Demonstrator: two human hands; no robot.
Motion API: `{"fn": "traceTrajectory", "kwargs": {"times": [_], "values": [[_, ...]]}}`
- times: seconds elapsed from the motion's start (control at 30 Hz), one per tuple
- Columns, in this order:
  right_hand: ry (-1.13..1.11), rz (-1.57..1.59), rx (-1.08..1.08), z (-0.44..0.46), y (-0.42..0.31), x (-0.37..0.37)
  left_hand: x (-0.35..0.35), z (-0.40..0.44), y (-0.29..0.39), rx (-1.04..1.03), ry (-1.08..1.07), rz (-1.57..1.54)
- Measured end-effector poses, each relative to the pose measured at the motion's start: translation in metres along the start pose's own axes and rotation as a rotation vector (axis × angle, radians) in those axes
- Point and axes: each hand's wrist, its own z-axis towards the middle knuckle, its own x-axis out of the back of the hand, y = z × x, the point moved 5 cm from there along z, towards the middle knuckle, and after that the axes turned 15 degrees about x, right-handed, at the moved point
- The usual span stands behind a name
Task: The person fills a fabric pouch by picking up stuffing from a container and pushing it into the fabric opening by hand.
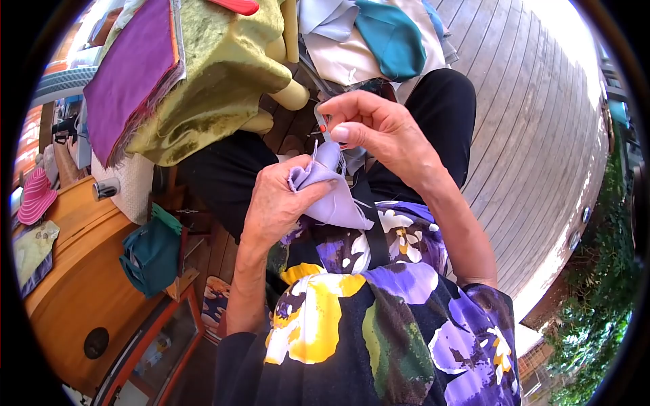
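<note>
My left hand (281, 196) is closed round a folded piece of lavender fabric (338, 208), its thumb pressed on the cloth. One corner of the fabric stands up, and loose threads fray from its edges. Just above, my right hand (386, 135) pinches a small pale, shiny tool with a red spot (323, 127) between thumb and fingers. Its kind is hard to make out, as the fingers hide much of it. The tool's lower end is close to the raised corner of the fabric; whether they touch I cannot tell.
Yellow-green velvet (210, 81) and purple cloth (132, 78) lie at the upper left. Teal fabric (393, 37) rests on pale cloth at the top. Wooden furniture (74, 271) and a teal bag (152, 254) stand left. Decking (528, 135) stretches right.
</note>
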Motion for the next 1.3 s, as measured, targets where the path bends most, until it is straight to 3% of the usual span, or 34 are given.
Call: {"fn": "traceTrajectory", "kwargs": {"times": [0.07, 0.1, 0.13, 0.2, 0.3, 0.47, 0.7, 0.87, 0.97, 1.3], "values": [[-0.094, -0.194, -0.016, -0.007, 0.003, -0.010, 0.000, 0.001, -0.001, -0.040, 0.021, 0.009], [-0.072, -0.114, 0.038, -0.012, 0.011, -0.016, 0.000, 0.001, 0.000, -0.040, 0.021, 0.009], [-0.078, -0.144, -0.031, -0.014, 0.006, -0.020, -0.002, 0.000, 0.002, -0.045, 0.017, 0.000], [0.006, 0.102, -0.126, -0.017, 0.008, -0.025, -0.001, -0.002, 0.004, -0.051, 0.013, -0.007], [0.097, 0.221, -0.113, -0.012, 0.011, -0.021, 0.000, -0.003, 0.001, -0.023, -0.089, -0.212], [0.026, 0.221, -0.146, -0.011, 0.008, -0.022, -0.001, -0.002, 0.003, -0.053, -0.177, -0.588], [0.005, 0.015, -0.091, -0.003, 0.008, -0.020, 0.001, 0.001, -0.007, 0.021, -0.166, -0.442], [0.097, 0.034, 0.013, -0.002, 0.009, -0.017, 0.001, -0.002, -0.001, 0.017, -0.210, -0.604], [0.113, 0.102, -0.096, -0.008, 0.013, -0.013, 0.001, -0.003, 0.003, -0.003, -0.084, -0.705], [0.202, 0.392, -0.109, -0.017, 0.018, -0.011, 0.005, 0.000, -0.005, -0.058, -0.101, -0.685]]}}
